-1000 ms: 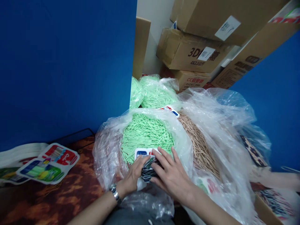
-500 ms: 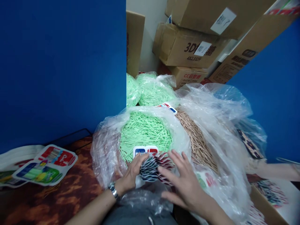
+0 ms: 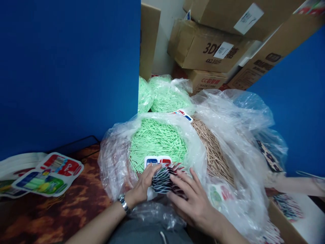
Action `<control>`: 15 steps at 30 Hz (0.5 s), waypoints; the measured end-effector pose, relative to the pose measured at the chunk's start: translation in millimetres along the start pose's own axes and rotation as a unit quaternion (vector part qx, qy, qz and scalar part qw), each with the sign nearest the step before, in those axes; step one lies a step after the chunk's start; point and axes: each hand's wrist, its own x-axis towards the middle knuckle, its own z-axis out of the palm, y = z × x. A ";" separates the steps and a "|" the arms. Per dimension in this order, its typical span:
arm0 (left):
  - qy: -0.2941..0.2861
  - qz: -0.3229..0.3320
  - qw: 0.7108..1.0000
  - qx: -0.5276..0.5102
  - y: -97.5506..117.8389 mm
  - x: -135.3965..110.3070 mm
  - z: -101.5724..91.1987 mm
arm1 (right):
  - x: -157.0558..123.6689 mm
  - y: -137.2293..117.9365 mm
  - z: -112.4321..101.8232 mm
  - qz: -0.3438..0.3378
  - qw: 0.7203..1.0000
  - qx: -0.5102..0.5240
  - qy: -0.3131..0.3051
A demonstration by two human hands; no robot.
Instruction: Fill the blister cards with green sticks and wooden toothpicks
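Compared with half a second earlier, the person's bare right hand (image 3: 194,200) lies further in, its parted fingers now over the right part of a fanned stack of thin packs with dark and red edges (image 3: 162,181). The stack sits between both hands at the near side of an open clear plastic bag (image 3: 115,152), which is full of thin pale green sticks (image 3: 157,142). On the stack's left side rests the bare left hand (image 3: 141,184), a silver metal watch (image 3: 123,204) on its wrist. Both hands touch the stack; whether either one grips it I cannot tell. Just beyond it shows a white-edged card with blue and red panels (image 3: 157,160).

To the right, thin brown sticks (image 3: 214,150) lie beside a heap of crumpled clear plastic (image 3: 238,145), and another person's forearm (image 3: 297,186) reaches in. Well to the left, glossy red, blue and green printed packs (image 3: 48,174) overlap on a rust-and-dark mottled surface (image 3: 83,203). Behind stand stacked brown cardboard boxes (image 3: 189,44) and a flat blue panel (image 3: 63,74)
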 end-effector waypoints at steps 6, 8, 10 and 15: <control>-0.001 -0.005 1.000 0.008 2.1 -0.8 -0.2 | 2.7 -7.9 6.0 0.008 1.000 -0.005 -0.030; -0.003 -0.009 1.000 0.011 2.6 -0.6 0.0 | 5.0 -10.3 5.8 0.020 0.999 0.009 -0.045; -0.005 -0.008 1.000 0.015 2.2 -0.4 0.5 | 6.9 -12.4 5.6 0.038 0.998 0.012 -0.053; -0.007 -0.008 1.000 0.020 1.6 0.4 0.6 | 9.3 -16.1 5.9 0.075 0.996 0.005 -0.053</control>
